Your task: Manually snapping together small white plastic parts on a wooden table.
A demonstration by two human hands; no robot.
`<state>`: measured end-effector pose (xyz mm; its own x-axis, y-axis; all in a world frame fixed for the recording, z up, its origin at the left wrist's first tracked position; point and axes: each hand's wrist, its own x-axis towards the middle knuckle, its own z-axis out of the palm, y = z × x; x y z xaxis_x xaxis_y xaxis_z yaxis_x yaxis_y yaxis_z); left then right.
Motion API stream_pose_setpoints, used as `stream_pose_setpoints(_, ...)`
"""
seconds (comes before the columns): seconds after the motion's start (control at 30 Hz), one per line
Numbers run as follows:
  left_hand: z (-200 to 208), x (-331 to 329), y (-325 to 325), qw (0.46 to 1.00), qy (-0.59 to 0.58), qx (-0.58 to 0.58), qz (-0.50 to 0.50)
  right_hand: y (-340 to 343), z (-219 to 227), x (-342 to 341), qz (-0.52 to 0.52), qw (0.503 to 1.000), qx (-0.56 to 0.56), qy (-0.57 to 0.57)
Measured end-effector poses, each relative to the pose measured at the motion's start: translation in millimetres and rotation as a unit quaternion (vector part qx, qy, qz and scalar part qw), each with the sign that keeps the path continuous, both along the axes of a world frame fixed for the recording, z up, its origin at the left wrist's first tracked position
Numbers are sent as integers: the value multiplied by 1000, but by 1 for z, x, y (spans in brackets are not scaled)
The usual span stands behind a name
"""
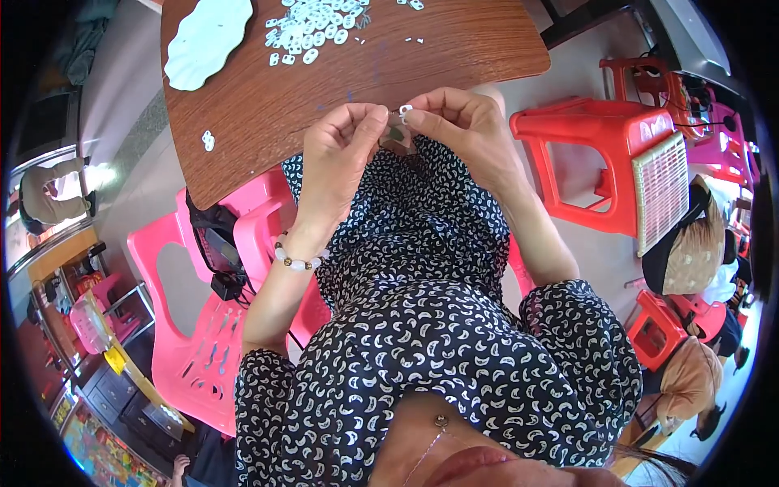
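Observation:
Close together above the near edge of the brown table, both my hands are raised with the fingertips pinched. My right hand (pixel 469 134) grips a small white plastic piece (pixel 406 111) with a hole in it, between thumb and forefinger. Just left of it, my left hand (pixel 342 150) is closed, thumb pressed against the forefinger; what it holds, if anything, is too small to make out. Farther off on the table lies a heap of similar small white oval pieces (pixel 318 24). One or two more white pieces (pixel 208 141) rest near the left table edge.
A white scalloped tray (pixel 209 45) sits at the far left of the brown table (pixel 454 49). Pink chairs (pixel 195 341) stand at my left, one with a black bag (pixel 217 235). A red stool (pixel 576 134) is at my right. Other people sit farther right.

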<state>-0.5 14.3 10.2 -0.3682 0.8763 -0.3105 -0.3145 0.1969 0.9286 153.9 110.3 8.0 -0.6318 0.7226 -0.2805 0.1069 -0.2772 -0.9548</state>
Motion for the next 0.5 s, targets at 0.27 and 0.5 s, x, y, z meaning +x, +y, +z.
stream_pose_setpoints(0.27, 0, 2, 0, 1000, 10, -4, 5, -3, -6, 0, -23, 999, 10, 19)
stream_pose_setpoints(0.5, -2, 4, 0, 1000, 10, 0, -1, -5, -5, -3, -35, 999, 18, 17)
